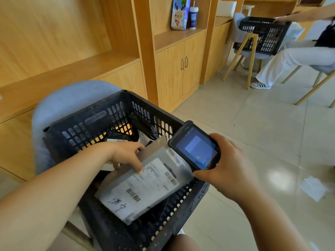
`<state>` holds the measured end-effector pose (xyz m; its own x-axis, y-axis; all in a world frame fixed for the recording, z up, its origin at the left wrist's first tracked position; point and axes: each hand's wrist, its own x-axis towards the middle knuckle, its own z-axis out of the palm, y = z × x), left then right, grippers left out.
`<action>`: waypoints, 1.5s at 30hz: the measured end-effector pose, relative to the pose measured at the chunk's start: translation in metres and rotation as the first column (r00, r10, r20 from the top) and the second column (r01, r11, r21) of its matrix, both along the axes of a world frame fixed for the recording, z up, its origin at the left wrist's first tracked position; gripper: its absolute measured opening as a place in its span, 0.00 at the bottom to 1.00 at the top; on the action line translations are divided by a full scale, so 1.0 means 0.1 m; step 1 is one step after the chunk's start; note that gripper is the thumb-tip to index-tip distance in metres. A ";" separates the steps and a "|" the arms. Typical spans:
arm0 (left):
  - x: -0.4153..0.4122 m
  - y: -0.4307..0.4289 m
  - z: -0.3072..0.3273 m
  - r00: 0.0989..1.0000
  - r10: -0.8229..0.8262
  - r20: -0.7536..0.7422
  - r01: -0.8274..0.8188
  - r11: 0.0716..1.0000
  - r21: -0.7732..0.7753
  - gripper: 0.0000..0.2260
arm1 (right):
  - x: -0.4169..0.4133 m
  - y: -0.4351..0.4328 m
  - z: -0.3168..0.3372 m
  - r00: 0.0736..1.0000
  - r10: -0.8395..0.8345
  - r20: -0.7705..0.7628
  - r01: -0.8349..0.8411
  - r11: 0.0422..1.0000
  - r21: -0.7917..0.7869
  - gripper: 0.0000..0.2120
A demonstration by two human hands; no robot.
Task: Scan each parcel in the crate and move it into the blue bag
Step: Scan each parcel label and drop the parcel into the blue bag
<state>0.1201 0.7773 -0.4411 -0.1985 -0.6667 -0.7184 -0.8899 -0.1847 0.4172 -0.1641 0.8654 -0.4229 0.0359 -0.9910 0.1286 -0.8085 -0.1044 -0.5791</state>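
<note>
A black slotted crate (87, 124) rests on a grey chair in front of me. Inside it a grey parcel (143, 185) with a white shipping label lies tilted, label up, blurred by motion. My left hand (126, 154) grips that parcel's upper left edge, fingers on the label. My right hand (226, 167) holds a black handheld scanner (195, 147), screen lit, just above the parcel's right end. Dark plastic parcels (125, 131) lie deeper in the crate. No blue bag is in view.
Wooden cabinets and shelves line the left and back, with a paper bag (180, 13) and cup on one shelf. At right, another seated person (297, 57) handles a second black crate (262, 35) on a chair. A white paper (313, 189) lies on the tiled floor.
</note>
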 end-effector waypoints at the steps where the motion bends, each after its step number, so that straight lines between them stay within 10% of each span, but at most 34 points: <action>1: 0.06 0.05 0.04 0.996 0.066 -0.065 -0.067 0.997 -0.026 0.33 | 0.01 0.01 0.01 1.000 0.005 0.004 -0.005 1.000 -0.004 0.40; 12: 0.36 0.83 0.22 0.684 0.465 -0.563 -0.719 0.563 -0.408 0.43 | 0.11 0.35 0.24 1.000 0.006 0.011 -0.005 1.000 -0.019 0.43; 19: 0.38 1.23 0.12 0.528 0.505 -0.683 -0.849 0.328 -0.415 0.30 | 0.17 0.57 0.36 0.996 0.054 -0.075 -0.056 0.998 -0.021 0.45; 35: 0.30 1.44 0.21 0.508 0.490 -0.709 -0.858 0.215 -0.466 0.38 | 0.15 0.76 0.48 0.990 0.077 -0.119 -0.079 0.997 -0.009 0.45; 45: 0.54 2.11 0.44 0.285 0.276 -0.918 -0.955 0.001 -0.296 0.32 | 0.64 0.86 0.43 0.956 0.283 0.076 -0.267 0.948 -0.175 0.47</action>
<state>0.1738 0.9884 -0.3969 0.6385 -0.7458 0.1899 -0.1106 0.1553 0.9817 -0.0999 0.9513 -0.3795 0.2831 -0.9101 0.3026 -0.6744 -0.4132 -0.6119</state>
